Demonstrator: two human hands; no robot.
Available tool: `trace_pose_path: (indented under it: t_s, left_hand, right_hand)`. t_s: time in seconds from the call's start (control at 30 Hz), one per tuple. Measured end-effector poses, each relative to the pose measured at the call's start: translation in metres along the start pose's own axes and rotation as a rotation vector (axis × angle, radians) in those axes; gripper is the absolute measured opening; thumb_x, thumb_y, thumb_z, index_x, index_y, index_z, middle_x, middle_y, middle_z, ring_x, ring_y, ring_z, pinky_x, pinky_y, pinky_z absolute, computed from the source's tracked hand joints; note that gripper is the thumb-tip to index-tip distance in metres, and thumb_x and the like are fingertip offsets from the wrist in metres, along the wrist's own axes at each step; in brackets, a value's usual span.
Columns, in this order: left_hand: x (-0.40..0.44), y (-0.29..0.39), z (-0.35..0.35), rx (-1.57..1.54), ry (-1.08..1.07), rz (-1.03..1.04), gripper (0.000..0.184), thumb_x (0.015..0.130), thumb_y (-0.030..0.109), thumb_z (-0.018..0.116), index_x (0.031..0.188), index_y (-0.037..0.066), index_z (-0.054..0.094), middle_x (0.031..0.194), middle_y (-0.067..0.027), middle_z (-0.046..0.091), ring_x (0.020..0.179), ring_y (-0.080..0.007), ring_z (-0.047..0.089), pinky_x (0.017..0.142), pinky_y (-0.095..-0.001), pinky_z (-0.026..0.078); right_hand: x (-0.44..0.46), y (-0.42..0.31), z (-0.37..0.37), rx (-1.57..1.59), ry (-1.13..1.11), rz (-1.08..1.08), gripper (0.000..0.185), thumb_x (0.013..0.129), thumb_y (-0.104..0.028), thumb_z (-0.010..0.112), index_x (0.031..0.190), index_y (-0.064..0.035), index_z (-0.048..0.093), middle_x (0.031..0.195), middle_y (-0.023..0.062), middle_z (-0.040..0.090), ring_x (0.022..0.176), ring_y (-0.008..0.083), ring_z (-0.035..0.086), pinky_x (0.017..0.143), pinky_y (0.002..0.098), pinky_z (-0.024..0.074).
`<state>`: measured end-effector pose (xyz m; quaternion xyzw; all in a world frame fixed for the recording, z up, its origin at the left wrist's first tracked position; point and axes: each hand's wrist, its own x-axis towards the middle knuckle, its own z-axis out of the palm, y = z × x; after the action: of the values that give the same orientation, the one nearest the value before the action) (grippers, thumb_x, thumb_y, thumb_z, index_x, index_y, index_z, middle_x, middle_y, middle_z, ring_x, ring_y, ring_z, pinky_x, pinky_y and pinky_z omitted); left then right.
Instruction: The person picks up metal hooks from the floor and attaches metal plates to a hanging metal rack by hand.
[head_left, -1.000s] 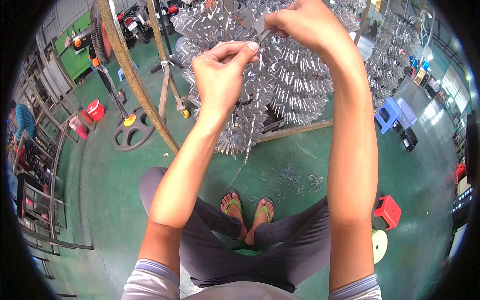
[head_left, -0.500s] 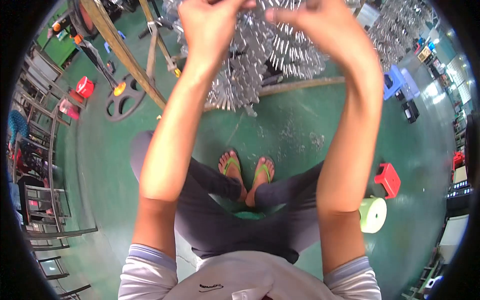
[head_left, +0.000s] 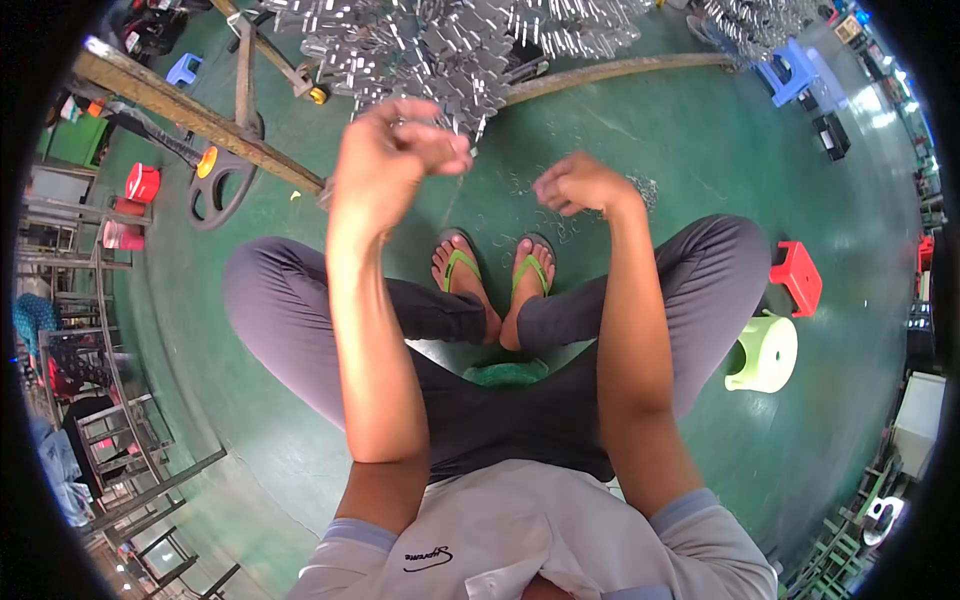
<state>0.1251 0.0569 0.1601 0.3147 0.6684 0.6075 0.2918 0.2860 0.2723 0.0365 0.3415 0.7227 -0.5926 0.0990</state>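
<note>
My left hand (head_left: 385, 160) is raised in front of the lower tip of a hanging bunch of shiny metal pieces (head_left: 420, 60). Its fingers are half bent with gaps between them, and I see nothing in them. To the right and a little lower, my right hand (head_left: 585, 186) hovers over the floor, apart from the bunch. Its fingers curl inward close together, and whatever they may hold is hidden. A second metal bunch (head_left: 575, 25) hangs beside the first, above a wooden bar (head_left: 620, 72).
A wooden beam (head_left: 200, 115) slants across the left, near a dark wheel-like base (head_left: 222, 190). At the right stand a red stool (head_left: 797, 280), a light green stool (head_left: 768, 352) and a blue stool (head_left: 790, 72). Small scraps (head_left: 560, 225) lie on the green floor.
Both hands have come down and back from the metal bunches toward my body, the right one farther. The view has shifted, so the bunches sit higher and my knees show more.
</note>
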Motion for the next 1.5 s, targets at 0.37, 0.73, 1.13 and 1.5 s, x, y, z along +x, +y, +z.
trace_pose_path:
  t_s: [0.37, 0.73, 1.13, 1.5]
  left_hand:
    - [0.03, -0.1, 0.02, 0.153, -0.329, -0.367, 0.036, 0.082, -0.009, 0.076, 0.111, -0.016, 0.055, 0.092, -0.0236, 0.072, 0.08, -0.029, 0.076, 0.07, -0.0343, 0.065]
    - [0.01, -0.068, 0.031, 1.135, -0.146, -0.278, 0.051, 0.085, 0.039, 0.079, 0.115, -0.002, 0.069, 0.12, -0.0287, 0.069, 0.112, -0.0435, 0.068, 0.092, -0.0495, 0.056]
    - [-0.018, -0.007, -0.03, 0.636, 0.207, -0.111, 0.019, 0.094, 0.013, 0.076, 0.105, -0.002, 0.075, 0.092, -0.005, 0.074, 0.085, -0.0089, 0.065, 0.079, -0.0244, 0.05]
    - [0.024, 0.018, -0.034, 0.713, -0.018, -0.056, 0.015, 0.09, 0.009, 0.079, 0.102, 0.0, 0.076, 0.095, -0.0067, 0.076, 0.083, -0.0106, 0.068, 0.079, -0.0257, 0.053]
  right_hand:
    - [0.013, -0.005, 0.027, 0.328, -0.292, -0.205, 0.028, 0.093, -0.016, 0.076, 0.11, 0.006, 0.072, 0.096, 0.0123, 0.075, 0.086, 0.0179, 0.072, 0.078, 0.0302, 0.0611]
    - [0.101, 0.192, 0.115, 0.12, 0.268, 0.423, 0.02, 0.08, -0.013, 0.078, 0.084, 0.0053, 0.074, 0.087, 0.017, 0.074, 0.069, 0.0248, 0.074, 0.062, 0.0373, 0.0606]
    - [0.166, 0.221, 0.084, -0.233, 0.811, -0.007, 0.019, 0.087, -0.017, 0.071, 0.095, -0.0005, 0.077, 0.092, 0.0211, 0.075, 0.09, 0.038, 0.073, 0.083, 0.0462, 0.0568]
    - [0.252, 0.167, 0.063, -0.494, 0.548, -0.177, 0.02, 0.087, -0.02, 0.073, 0.098, -0.003, 0.076, 0.108, 0.0229, 0.07, 0.101, 0.0413, 0.069, 0.089, 0.0504, 0.0569]
